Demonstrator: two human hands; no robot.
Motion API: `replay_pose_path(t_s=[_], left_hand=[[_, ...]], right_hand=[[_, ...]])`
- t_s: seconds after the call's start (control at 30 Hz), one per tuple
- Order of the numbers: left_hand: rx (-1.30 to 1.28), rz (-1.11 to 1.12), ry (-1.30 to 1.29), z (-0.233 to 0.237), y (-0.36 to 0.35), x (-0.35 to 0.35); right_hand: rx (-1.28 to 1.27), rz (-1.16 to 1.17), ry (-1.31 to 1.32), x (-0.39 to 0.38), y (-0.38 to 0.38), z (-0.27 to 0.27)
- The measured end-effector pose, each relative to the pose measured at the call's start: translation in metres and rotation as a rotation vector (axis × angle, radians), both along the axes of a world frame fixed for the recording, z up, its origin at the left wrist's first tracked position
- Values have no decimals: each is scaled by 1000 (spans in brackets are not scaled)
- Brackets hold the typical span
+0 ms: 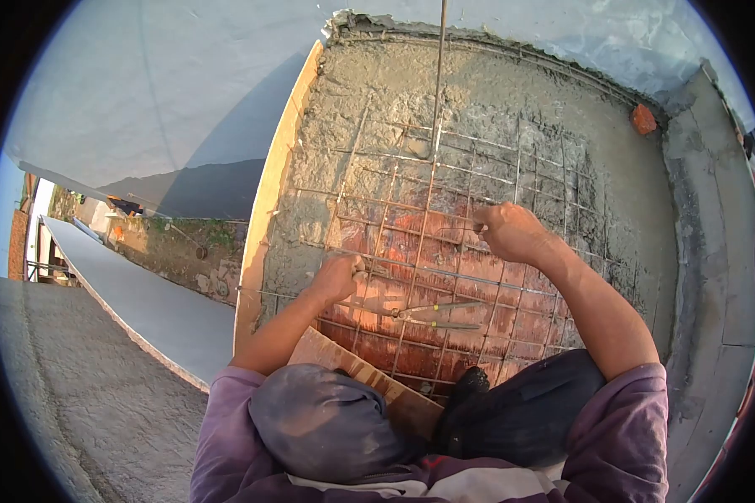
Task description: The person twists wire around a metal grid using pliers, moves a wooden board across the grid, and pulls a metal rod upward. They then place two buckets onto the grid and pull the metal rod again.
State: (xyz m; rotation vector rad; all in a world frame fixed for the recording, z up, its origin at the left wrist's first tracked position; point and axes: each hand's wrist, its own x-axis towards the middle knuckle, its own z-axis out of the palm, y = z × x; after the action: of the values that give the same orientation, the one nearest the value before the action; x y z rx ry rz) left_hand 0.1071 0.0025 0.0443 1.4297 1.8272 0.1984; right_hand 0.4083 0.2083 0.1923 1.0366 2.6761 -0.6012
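Below me lies a grid of rusty steel rebar (424, 220), partly sunk in wet grey concrete. My left hand (340, 278) is closed over the grid's left side, its fingers curled; what they hold, if anything, is hidden. Further right and higher, my right hand (516, 233) is closed in a pinch above the bars. A thin dark wire (461, 228) seems to run leftward from its fingertips. Between and below both hands, pliers (436, 315) with yellowish-marked handles rest on the bars, handles spread to the right.
Wet concrete (377, 71) surrounds the reddish boards (453, 289) under the grid. A plywood edge board (264, 189) bounds the left side. One tall bar (440, 75) stands up at the back. A brick piece (643, 119) sits at the right corner. My knees are close to the grid.
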Motion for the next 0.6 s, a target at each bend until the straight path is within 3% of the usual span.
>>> replay_pose_path(t_s=[0.13, 0.2, 0.23, 0.3, 0.37, 0.47, 0.57, 0.6], left_hand=[[451, -324, 134, -78, -43, 17], [288, -362, 141, -75, -47, 22], [30, -328, 137, -70, -47, 27], [-166, -232, 71, -54, -51, 35], [-48, -112, -43, -41, -57, 40], [-174, -121, -48, -35, -55, 43], [101, -235, 85, -61, -68, 44], [40, -217, 48, -56, -67, 44]], right_hand=[[-13, -35, -77, 13, 6, 1], [-1, -42, -152, 18, 7, 11], [2, -50, -151, 20, 9, 11], [4, -71, -151, 26, 12, 7], [22, -94, -130, 29, 14, 5], [38, -114, -123, 36, 21, -7], [32, -126, -132, 40, 26, -6], [25, -129, -136, 39, 26, -6]])
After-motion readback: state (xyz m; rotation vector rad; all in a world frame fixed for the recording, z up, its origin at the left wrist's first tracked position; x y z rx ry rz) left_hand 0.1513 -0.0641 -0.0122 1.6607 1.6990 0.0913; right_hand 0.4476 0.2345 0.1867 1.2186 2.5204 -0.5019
